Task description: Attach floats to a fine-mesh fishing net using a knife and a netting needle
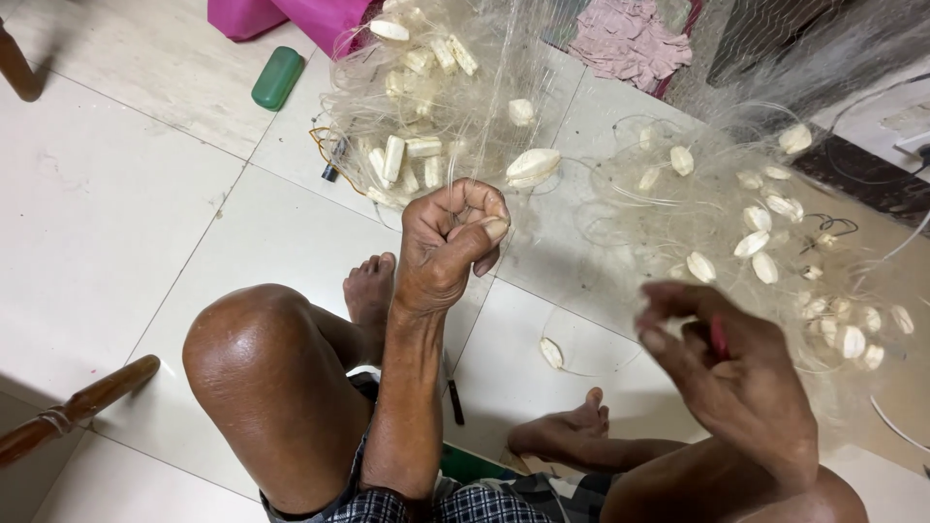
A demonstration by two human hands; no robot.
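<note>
We have a fine net [542, 165] strung with white floats [533, 163], heaped on the tile floor [126, 194] ahead of our knees in two piles: one bunched top centre, one spread to the right. Our left hand [453, 242] is raised over the near edge of the centre pile, fist closed, thumb pinched on the forefinger; we judge it grips net strands or line, too thin to see clearly. Our right hand [731, 373] sits low right, blurred, fingers curled tight around a small red tool [719, 337]; what kind we cannot tell. One loose float [550, 353] on a line loop lies on the floor between our feet. How far along: we can't say for sure, both piles look much alike and no finished stretch stands out, so we judge plenty of net is left to handle. Around it: green case [277, 77] top left, pink cloth [291, 17] behind it, rumpled rag [630, 41] top right, dark stick [453, 399] by our left leg, wooden chair leg [77, 407] at left edge.
</note>
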